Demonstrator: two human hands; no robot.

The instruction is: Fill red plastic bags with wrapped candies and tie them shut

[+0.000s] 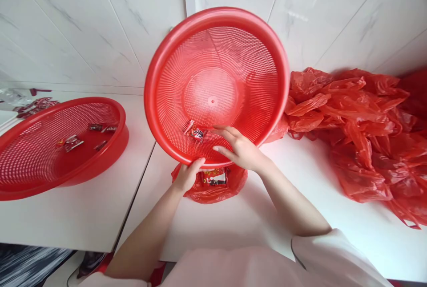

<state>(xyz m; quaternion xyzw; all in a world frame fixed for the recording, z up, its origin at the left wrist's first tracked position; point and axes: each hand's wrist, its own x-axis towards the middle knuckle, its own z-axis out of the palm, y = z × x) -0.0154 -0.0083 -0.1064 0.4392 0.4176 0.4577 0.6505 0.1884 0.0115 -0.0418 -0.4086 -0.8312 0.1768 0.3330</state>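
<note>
A large red perforated basket [216,15] is tilted so that its opening faces me. My left hand [188,175] grips its near rim, thumb over the edge and fingers hidden beneath. Inside, small wrapped packets [197,133] lie low on the wall near the rim. My right hand [235,147] reaches over the rim just right of these packets, fingers apart and holding nothing. Under the near rim, an open red plastic bag [211,197] rests on the white table with a red and white packet [215,177] in it.
A second red basket [113,155] with a few small packets [72,143] stands at the left. Crumpled red bags [353,122] are heaped at the right. More packets [35,107] lie at the far left. A tiled wall rises behind the white table [207,229].
</note>
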